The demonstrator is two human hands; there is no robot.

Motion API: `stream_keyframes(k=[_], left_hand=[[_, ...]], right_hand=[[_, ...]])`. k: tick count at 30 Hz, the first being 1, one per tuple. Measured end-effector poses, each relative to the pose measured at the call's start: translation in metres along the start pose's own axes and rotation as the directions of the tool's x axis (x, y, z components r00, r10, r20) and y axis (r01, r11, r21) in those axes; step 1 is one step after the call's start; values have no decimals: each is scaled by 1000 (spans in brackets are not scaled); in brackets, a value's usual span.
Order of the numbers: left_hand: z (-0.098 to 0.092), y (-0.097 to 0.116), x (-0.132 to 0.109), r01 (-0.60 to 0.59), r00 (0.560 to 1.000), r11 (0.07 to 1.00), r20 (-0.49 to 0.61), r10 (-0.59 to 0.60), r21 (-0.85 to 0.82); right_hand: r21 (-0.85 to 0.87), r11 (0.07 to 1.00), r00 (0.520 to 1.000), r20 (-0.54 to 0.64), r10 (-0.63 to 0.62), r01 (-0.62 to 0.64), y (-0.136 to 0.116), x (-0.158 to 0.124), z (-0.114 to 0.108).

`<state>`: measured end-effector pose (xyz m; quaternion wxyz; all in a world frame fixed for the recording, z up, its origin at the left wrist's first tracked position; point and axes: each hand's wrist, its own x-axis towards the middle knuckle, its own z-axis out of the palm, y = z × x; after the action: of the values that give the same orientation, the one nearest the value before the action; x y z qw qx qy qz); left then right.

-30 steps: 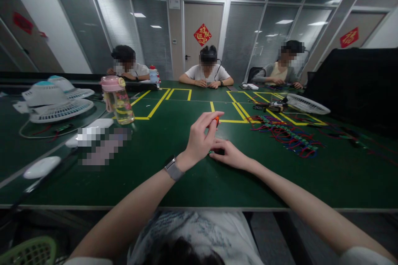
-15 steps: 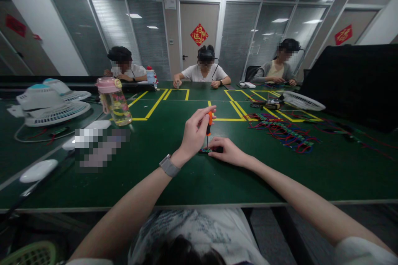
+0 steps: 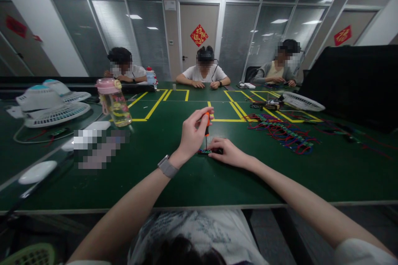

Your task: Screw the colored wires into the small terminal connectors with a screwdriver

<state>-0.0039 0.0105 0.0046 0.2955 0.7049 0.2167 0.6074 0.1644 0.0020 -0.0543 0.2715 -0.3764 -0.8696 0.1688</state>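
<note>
My left hand (image 3: 193,131) is closed around the orange and black handle of a screwdriver (image 3: 207,129). The screwdriver stands upright, its thin shaft reaching down to a small green circuit board (image 3: 204,152) on the table. My right hand (image 3: 228,151) rests on the table and pinches the board's right side between thumb and fingers. A dark part shows beneath those fingers; its kind I cannot make out. The exact spot where the tip meets the board is too small to tell.
Wired circuit boards (image 3: 282,130) lie in a row to the right. At left stand a pink-lidded bottle (image 3: 114,102), white fans (image 3: 57,107) and a white case (image 3: 37,172). A fan cover (image 3: 303,102) lies far right. Several people sit across the green table (image 3: 149,186).
My left hand and the screwdriver have shifted very slightly left. My right hand stays in place. Across the table, the middle person has let go of a small object and drawn that hand inward.
</note>
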Motion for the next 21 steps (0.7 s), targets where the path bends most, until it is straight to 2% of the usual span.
stream_keyframes(k=[8, 15, 21], left_hand=[[-1, -5, 0, -7, 996, 994, -87, 16, 108], [0, -6, 1, 30, 998, 999, -49, -31, -31], [-1, -4, -1, -48, 991, 986, -113, 67, 160]], right_hand=[[-10, 1000, 1000, -7, -3, 3, 1, -1, 1], [1, 1000, 1000, 0, -3, 3, 0, 0, 0], [-7, 1000, 1000, -1, -5, 5, 2, 0, 1]])
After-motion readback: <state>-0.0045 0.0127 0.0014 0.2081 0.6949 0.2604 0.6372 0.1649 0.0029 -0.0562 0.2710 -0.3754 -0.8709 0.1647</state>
